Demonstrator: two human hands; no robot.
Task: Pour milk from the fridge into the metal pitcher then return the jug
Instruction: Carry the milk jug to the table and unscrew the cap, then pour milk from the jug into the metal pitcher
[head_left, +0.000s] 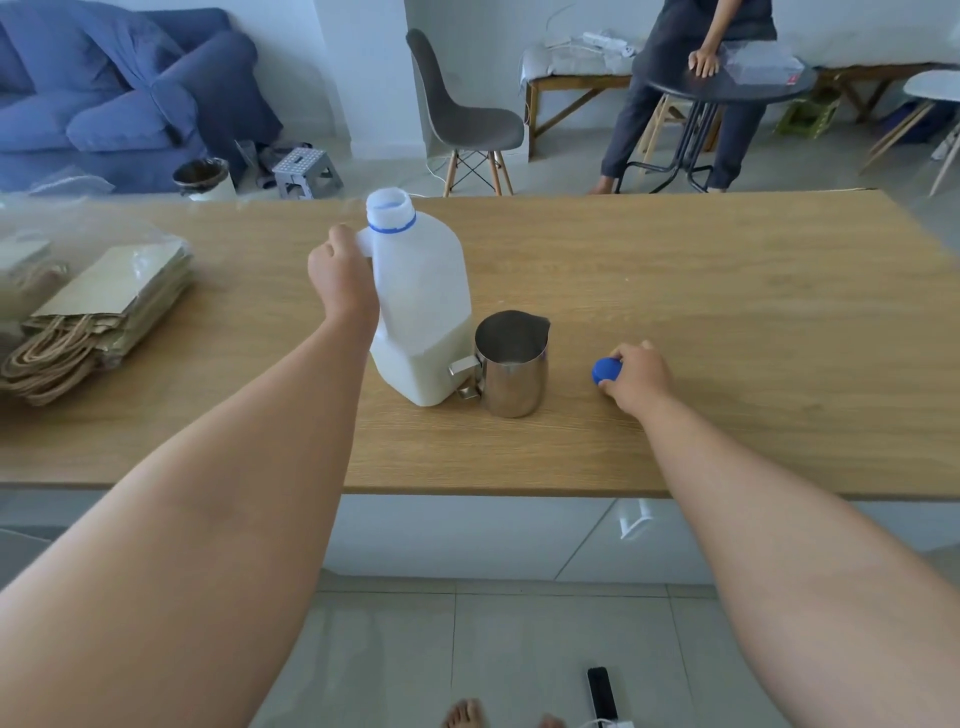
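The left hand (340, 278) grips the uncapped milk jug (421, 312) by its handle beside the metal pitcher (511, 364) (likely steadying it), while the right hand (636, 376) pinches the blue cap (605, 371) on the table (727, 312).

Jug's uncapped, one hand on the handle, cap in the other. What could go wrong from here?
1. The milk jug stands open, held only at its handle by the left hand; a bump could slosh milk out.
2. The metal pitcher sits close beside the jug, so moving the jug may knock it over.
3. The right hand pinches the blue cap low over the table; it could slip and roll away.
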